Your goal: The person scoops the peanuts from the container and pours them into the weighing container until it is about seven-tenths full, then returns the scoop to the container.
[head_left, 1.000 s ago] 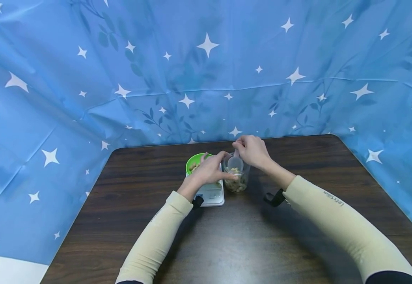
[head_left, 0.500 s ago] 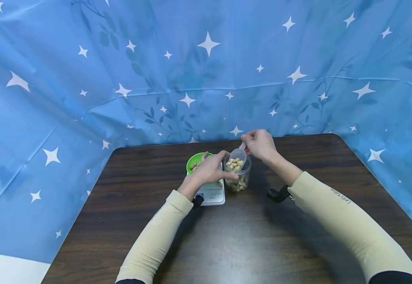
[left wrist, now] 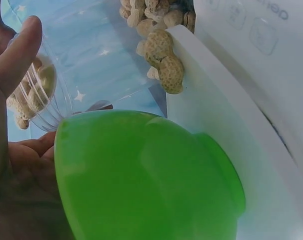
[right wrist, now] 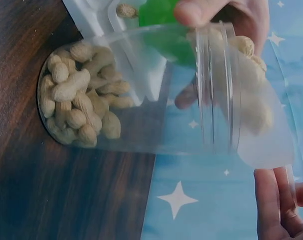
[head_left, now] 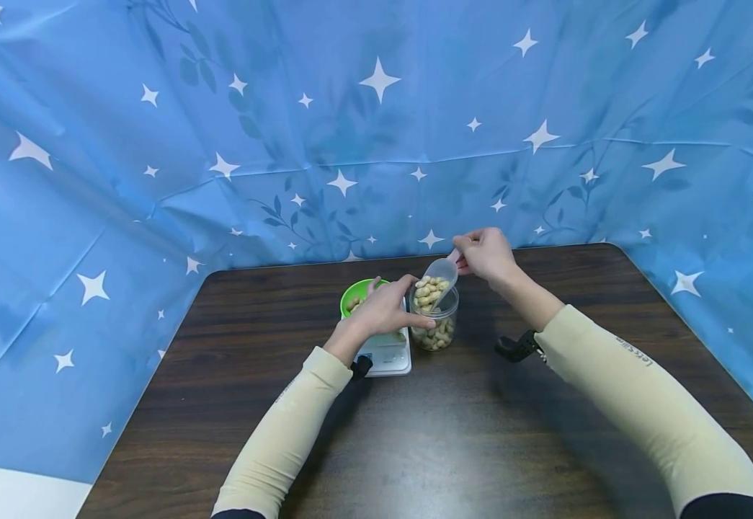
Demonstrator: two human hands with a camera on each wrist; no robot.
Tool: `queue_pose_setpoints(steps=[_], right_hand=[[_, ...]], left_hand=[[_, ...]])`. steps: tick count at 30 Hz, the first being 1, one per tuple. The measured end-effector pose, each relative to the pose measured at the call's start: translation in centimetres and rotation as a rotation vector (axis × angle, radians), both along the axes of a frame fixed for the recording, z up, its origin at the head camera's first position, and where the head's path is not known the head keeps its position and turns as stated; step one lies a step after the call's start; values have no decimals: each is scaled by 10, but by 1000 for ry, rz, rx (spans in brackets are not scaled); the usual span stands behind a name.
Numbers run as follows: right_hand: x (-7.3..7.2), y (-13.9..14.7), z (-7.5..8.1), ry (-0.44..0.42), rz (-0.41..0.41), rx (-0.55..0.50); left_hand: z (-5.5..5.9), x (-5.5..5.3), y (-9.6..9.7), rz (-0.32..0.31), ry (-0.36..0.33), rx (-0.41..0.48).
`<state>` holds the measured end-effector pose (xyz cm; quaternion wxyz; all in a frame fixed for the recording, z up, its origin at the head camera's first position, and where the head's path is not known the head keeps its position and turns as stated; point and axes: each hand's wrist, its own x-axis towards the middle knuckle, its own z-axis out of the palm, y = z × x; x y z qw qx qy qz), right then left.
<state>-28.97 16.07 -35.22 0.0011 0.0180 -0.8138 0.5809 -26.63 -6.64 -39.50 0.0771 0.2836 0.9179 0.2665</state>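
A clear plastic jar point(head_left: 439, 339) with peanuts point(right wrist: 74, 95) in its lower part stands on the table. My left hand point(head_left: 384, 308) holds it near the rim, thumb on the near side. My right hand point(head_left: 488, 256) pinches the handle of a translucent scoop point(head_left: 443, 269). Heaped with peanuts, the scoop tilts over the jar's mouth, its front end within the rim. Left of the jar, a green bowl point(left wrist: 141, 175) with peanuts in it sits on a white kitchen scale point(head_left: 390, 362); my left hand partly covers both.
Loose peanuts point(left wrist: 164, 62) lie on the scale beside the bowl. Everything stands near the far edge of the dark wooden table point(head_left: 415, 447). A blue star-patterned cloth point(head_left: 376, 144) hangs behind.
My right hand has risen and moved right, lifting the scoop out of the jar's inside with peanuts in it. My left hand stays on the jar.
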Motion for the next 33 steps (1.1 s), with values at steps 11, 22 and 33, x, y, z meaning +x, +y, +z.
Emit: queue_pose_setpoints(steps=[11, 22, 33], right_hand=[[-6, 13, -2, -94, -33, -101], [-9, 23, -8, -143, -44, -183], [-8, 29, -12, -195, -60, -312]], left_hand=[[2, 0, 0, 3, -8, -19], [2, 0, 1, 5, 7, -27], [-2, 1, 1, 7, 34, -15]])
